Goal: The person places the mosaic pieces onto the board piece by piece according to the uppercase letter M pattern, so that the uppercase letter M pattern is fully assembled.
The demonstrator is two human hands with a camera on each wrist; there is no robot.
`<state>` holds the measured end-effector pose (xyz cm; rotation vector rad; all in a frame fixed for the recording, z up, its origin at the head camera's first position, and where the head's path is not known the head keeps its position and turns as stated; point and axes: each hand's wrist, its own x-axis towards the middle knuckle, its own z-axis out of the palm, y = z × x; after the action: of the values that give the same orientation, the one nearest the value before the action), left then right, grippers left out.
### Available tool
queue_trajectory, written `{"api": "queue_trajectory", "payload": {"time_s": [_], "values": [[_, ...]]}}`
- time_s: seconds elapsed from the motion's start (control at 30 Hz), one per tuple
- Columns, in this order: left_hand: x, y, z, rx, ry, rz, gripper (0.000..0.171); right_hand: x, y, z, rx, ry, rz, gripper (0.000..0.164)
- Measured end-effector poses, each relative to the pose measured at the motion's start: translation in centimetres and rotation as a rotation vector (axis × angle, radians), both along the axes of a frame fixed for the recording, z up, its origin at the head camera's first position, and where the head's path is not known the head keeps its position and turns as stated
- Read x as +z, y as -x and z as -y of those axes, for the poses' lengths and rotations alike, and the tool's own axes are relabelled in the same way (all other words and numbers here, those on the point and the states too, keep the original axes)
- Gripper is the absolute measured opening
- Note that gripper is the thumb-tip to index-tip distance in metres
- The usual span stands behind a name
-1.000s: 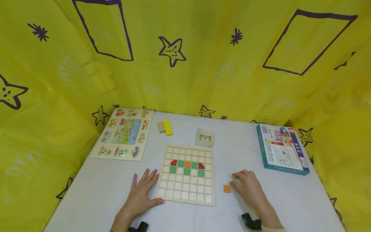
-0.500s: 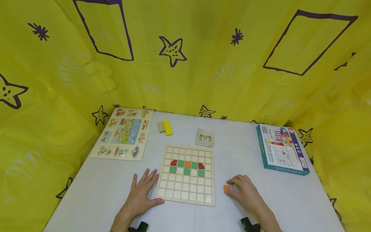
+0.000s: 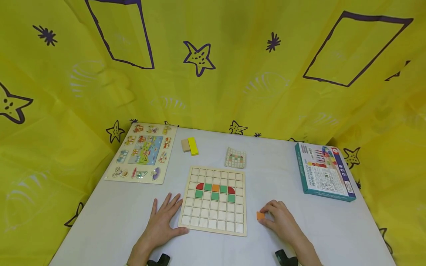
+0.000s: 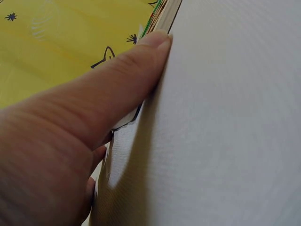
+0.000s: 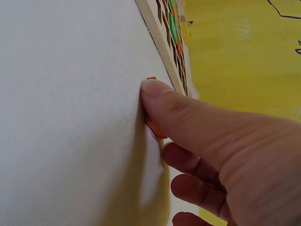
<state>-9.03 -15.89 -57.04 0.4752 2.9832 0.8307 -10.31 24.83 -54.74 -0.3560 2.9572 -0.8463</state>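
Note:
My right hand [image 3: 281,221] pinches a small orange square tile [image 3: 260,215] between thumb and index finger, right of the wooden grid board [image 3: 244,207]. In the right wrist view, the thumb covers part of that orange tile [image 5: 156,129], which is at the white tabletop. On the board lie several green square tiles [image 3: 215,196], an orange square [image 3: 215,188] and two red rounded-corner tiles [image 3: 231,190]. My left hand [image 3: 161,223] rests flat with spread fingers at the board's left edge; its thumb [image 4: 127,70] touches the near-left corner.
A pattern card [image 3: 235,158] lies behind the board. Yellow and plain wooden blocks [image 3: 192,146] sit at the back. To the left is a picture puzzle [image 3: 168,162]; a boxed game [image 3: 327,171] lies at the right. A yellow curtain [image 3: 233,96] surrounds the table.
My right hand has moved slightly left and down to the loose orange tile, and its thumb and index finger have closed on it. The left hand has stayed at the board.

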Motion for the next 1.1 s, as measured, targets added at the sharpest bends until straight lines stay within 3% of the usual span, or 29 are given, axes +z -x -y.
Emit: {"api": "queue_trajectory", "payload": {"time_s": [0.53,1.1], "values": [[0.1,0.0,0.0,-0.004,0.001,-0.003,0.099,0.4,1.0,1.3,-0.043,0.012,-0.063,0.023],[0.2,0.0,0.0,0.001,0.013,0.003,0.1,1.4,2.6,4.8,0.016,0.084,-0.1,0.023]]}}
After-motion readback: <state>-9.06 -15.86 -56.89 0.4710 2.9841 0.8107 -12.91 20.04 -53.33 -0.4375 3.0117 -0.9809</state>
